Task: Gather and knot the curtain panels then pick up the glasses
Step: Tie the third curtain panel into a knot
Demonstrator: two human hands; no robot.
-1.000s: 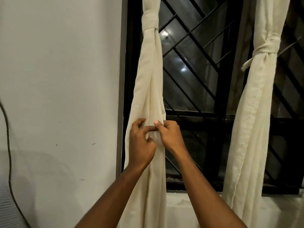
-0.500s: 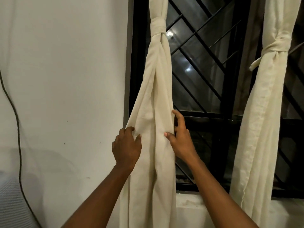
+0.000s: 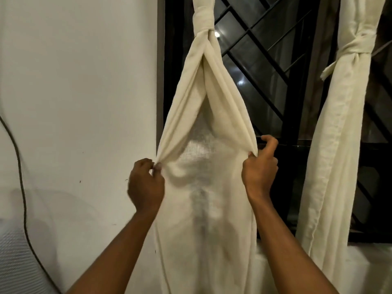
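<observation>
Head view: both hands' fingers [image 3: 158, 166] pinch the curtain panel [image 3: 203, 187] edges beside white wall [image 3: 74, 92].

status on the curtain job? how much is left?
Done: both panels are knotted, the left curtain panel at its knot and the right curtain panel likewise. In hand: the left hand and right hand each pinch an edge of the left panel below the knot, pulling it apart. Left: picking up the glasses, which are not in view.
</observation>
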